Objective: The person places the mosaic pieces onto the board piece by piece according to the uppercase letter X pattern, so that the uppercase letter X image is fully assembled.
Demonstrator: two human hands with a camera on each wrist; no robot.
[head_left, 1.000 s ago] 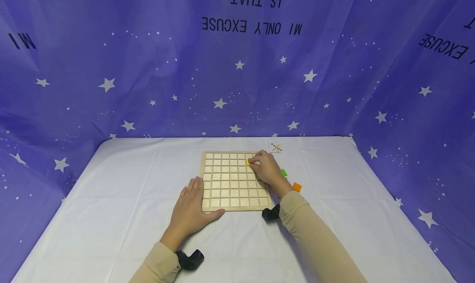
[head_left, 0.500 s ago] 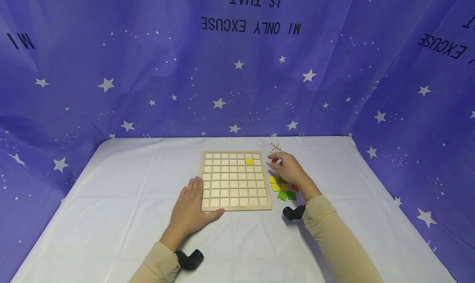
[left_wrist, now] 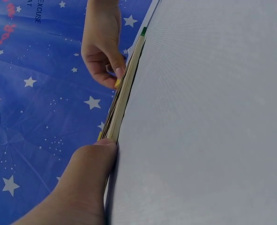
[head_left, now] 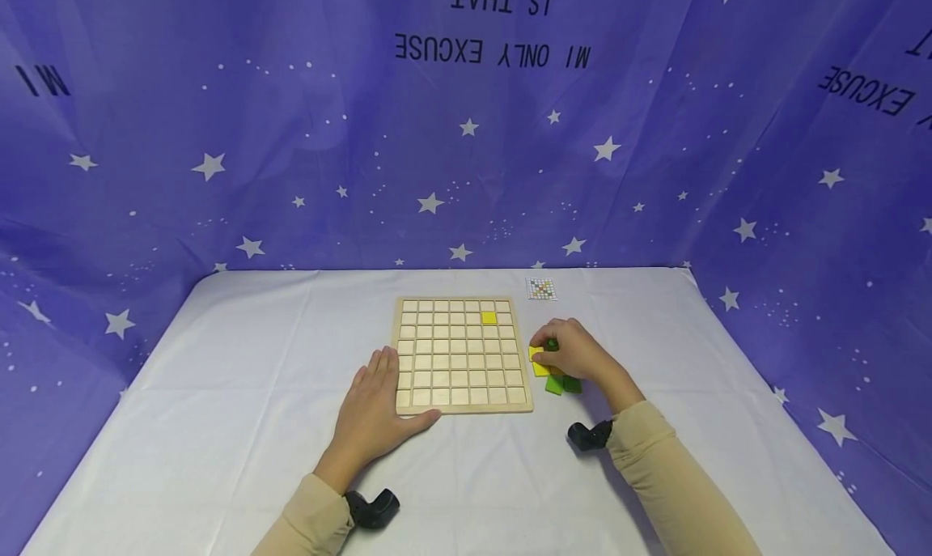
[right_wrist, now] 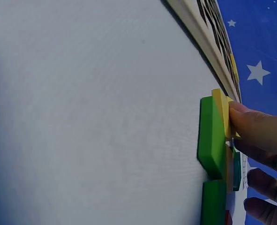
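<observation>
A wooden grid board (head_left: 466, 412) lies on the white table, with one yellow tile (head_left: 489, 318) in a cell near its far right corner. My left hand (head_left: 373, 414) rests against the board's left side, fingers straight, its thumb (left_wrist: 89, 166) along the near edge. To the right of the board, my right hand (head_left: 575, 354) pinches another yellow tile (left_wrist: 117, 83) between thumb and fingers, low over a small pile. In that pile are a further yellow tile (head_left: 540, 370) and green tiles (right_wrist: 212, 136); the hand covers part of it.
A small printed card (head_left: 541, 289) with a coloured grid pattern lies beyond the board's far right corner. Black devices (head_left: 374, 510) are strapped to both wrists. A purple star-printed curtain (head_left: 466, 167) surrounds the table's back and sides.
My right hand let go of a yellow tile in the board cell, moved right off the board, then came down to the pile and took another yellow tile. The left hand stays put.
</observation>
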